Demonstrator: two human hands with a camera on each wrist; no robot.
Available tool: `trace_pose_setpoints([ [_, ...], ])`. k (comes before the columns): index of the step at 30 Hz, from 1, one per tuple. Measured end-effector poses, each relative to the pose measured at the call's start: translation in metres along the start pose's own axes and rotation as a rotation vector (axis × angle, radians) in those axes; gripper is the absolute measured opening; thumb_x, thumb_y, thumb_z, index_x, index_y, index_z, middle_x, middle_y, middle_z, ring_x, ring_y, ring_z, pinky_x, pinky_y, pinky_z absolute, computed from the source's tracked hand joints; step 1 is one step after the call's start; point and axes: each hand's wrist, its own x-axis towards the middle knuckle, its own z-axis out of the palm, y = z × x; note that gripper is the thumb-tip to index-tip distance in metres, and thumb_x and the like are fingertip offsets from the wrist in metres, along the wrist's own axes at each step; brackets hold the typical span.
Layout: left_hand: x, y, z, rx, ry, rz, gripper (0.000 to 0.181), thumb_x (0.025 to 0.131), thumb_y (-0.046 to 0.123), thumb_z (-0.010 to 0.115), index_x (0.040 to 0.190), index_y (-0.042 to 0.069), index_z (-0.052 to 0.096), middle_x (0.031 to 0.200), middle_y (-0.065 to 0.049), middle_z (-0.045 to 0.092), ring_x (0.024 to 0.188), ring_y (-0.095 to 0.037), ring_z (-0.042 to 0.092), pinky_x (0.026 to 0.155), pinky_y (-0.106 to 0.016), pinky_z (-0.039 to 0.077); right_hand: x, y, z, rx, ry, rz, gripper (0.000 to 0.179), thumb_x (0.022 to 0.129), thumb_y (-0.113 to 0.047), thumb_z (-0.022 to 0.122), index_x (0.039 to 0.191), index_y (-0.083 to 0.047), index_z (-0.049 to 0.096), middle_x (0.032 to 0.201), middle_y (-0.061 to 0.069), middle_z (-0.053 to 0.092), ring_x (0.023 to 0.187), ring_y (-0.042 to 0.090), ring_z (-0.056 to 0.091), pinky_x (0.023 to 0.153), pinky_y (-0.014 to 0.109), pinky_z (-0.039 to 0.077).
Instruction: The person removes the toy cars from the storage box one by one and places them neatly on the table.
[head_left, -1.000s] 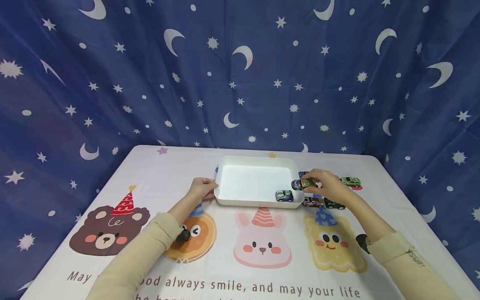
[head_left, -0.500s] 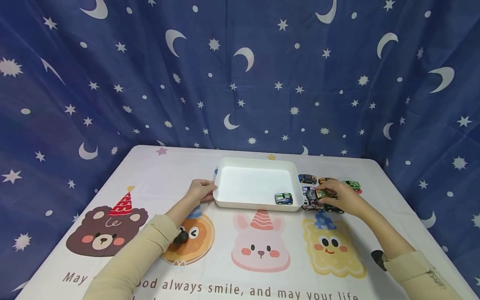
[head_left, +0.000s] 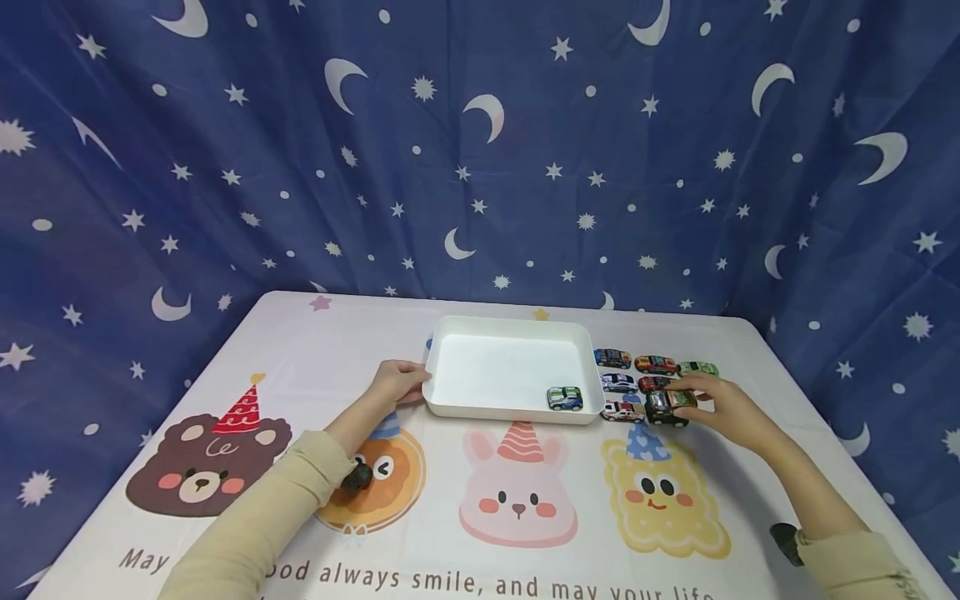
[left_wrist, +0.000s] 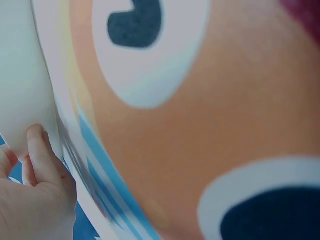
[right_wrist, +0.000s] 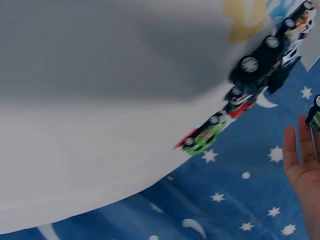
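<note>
My left hand [head_left: 397, 383] pinches the left rim of a white tray [head_left: 510, 414], thumb on the outside in the left wrist view. Inside the tray, near its front right corner, sits a white, blue and green toy car [head_left: 565, 398]. Off the tray's right end, my right hand [head_left: 726, 408] grips a dark toy car with green and orange markings [head_left: 681, 399]. It overlaps a black toy car [head_left: 669, 419] in the head view. In the right wrist view, the held toy car [right_wrist: 315, 117] shows only partly at the frame's edge, by my fingertips.
Several toy cars stand in rows right of the tray, among them a dark blue one [head_left: 612, 358], an orange-red one [head_left: 655, 364], a green one [head_left: 698, 367] and a white-red one [head_left: 623, 412]. A blue starry curtain [head_left: 480, 167] hangs behind the printed tablecloth [head_left: 322, 342].
My right hand has moved right and toward me with the toy car, from the tray's right edge to over the black car. My left hand stays at the tray's left rim.
</note>
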Motion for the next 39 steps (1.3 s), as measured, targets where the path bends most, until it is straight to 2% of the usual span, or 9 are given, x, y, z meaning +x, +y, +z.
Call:
trace_pose_setpoints([
  [3, 0.000, 0.001, 0.000, -0.006, 0.000, -0.008, 0.035, 0.089, 0.010, 0.061, 0.120, -0.004, 0.058, 0.106, -0.015, 0.066, 0.060, -0.003, 0.060, 0.062, -0.017, 0.058, -0.004, 0.009, -0.001, -0.017, 0.021, 0.002, 0.032, 0.078, -0.005, 0.074, 0.108, 0.001, 0.066, 0.105, 0.018, 0.064, 0.093, 0.026, 0.060, 0.073, 0.044, 0.056],
  [7, 0.000, 0.000, 0.000, -0.015, 0.003, -0.016, 0.035, 0.088, 0.009, 0.062, 0.120, -0.003, 0.058, 0.104, -0.015, 0.067, 0.061, -0.004, 0.061, 0.062, -0.018, 0.058, -0.010, 0.021, 0.002, -0.036, 0.057, -0.022, 0.032, 0.075, -0.004, 0.075, 0.106, 0.000, 0.067, 0.102, 0.015, 0.063, 0.092, 0.001, 0.054, 0.068, 0.036, 0.055],
  [9, 0.001, 0.000, 0.000, -0.019, 0.005, -0.012, 0.034, 0.088, 0.009, 0.063, 0.119, -0.003, 0.059, 0.103, -0.014, 0.068, 0.060, -0.004, 0.061, 0.061, -0.018, 0.058, -0.013, 0.026, 0.003, -0.038, 0.073, -0.028, 0.031, 0.075, -0.005, 0.076, 0.104, 0.000, 0.067, 0.100, 0.013, 0.063, 0.090, -0.006, 0.050, 0.065, 0.032, 0.055],
  [16, 0.001, -0.001, 0.001, -0.029, 0.002, -0.009, 0.034, 0.087, 0.009, 0.063, 0.119, -0.003, 0.059, 0.092, -0.010, 0.070, 0.060, -0.004, 0.062, 0.060, -0.019, 0.058, -0.018, 0.045, -0.001, -0.005, 0.073, 0.038, 0.031, 0.078, -0.009, 0.074, 0.107, 0.000, 0.066, 0.098, 0.012, 0.063, 0.086, -0.015, 0.045, 0.063, 0.025, 0.051],
  [18, 0.001, -0.001, 0.000, -0.029, -0.001, -0.009, 0.034, 0.087, 0.009, 0.063, 0.119, -0.004, 0.059, 0.092, -0.010, 0.070, 0.060, -0.004, 0.062, 0.060, -0.018, 0.058, -0.019, 0.050, -0.002, -0.017, 0.070, 0.052, 0.031, 0.079, -0.009, 0.074, 0.108, 0.001, 0.066, 0.098, 0.014, 0.063, 0.085, -0.010, 0.048, 0.062, 0.025, 0.050],
  [23, 0.000, -0.001, 0.000, -0.030, 0.003, -0.009, 0.032, 0.087, 0.009, 0.063, 0.117, -0.003, 0.060, 0.100, -0.014, 0.068, 0.058, -0.003, 0.061, 0.061, -0.018, 0.058, -0.016, 0.061, -0.001, -0.041, 0.031, 0.077, 0.034, 0.081, -0.008, 0.072, 0.110, 0.006, 0.064, 0.101, 0.020, 0.063, 0.088, 0.022, 0.059, 0.065, 0.036, 0.052],
  [29, 0.001, -0.001, 0.001, -0.030, 0.005, -0.006, 0.033, 0.088, 0.009, 0.062, 0.119, -0.004, 0.059, 0.109, -0.019, 0.066, 0.061, -0.004, 0.062, 0.063, -0.020, 0.059, -0.010, 0.074, 0.000, -0.075, 0.048, 0.069, 0.031, 0.078, -0.004, 0.073, 0.106, 0.006, 0.065, 0.098, 0.021, 0.064, 0.083, 0.014, 0.056, 0.064, 0.036, 0.051],
  [35, 0.002, -0.001, 0.001, -0.024, 0.007, -0.002, 0.034, 0.088, 0.009, 0.062, 0.119, -0.004, 0.059, 0.110, -0.018, 0.066, 0.061, -0.004, 0.062, 0.062, -0.018, 0.058, -0.004, 0.084, -0.001, -0.074, 0.014, 0.090, 0.030, 0.079, -0.001, 0.071, 0.106, 0.009, 0.063, 0.099, 0.026, 0.064, 0.089, 0.039, 0.058, 0.069, 0.048, 0.052],
  [39, 0.001, -0.001, 0.001, -0.027, 0.006, 0.000, 0.034, 0.088, 0.008, 0.062, 0.119, -0.005, 0.058, 0.111, -0.019, 0.066, 0.061, -0.004, 0.062, 0.062, -0.019, 0.059, 0.000, 0.089, 0.000, -0.107, -0.018, 0.107, 0.030, 0.078, 0.000, 0.070, 0.105, 0.011, 0.063, 0.097, 0.027, 0.063, 0.090, 0.042, 0.058, 0.074, 0.053, 0.051],
])
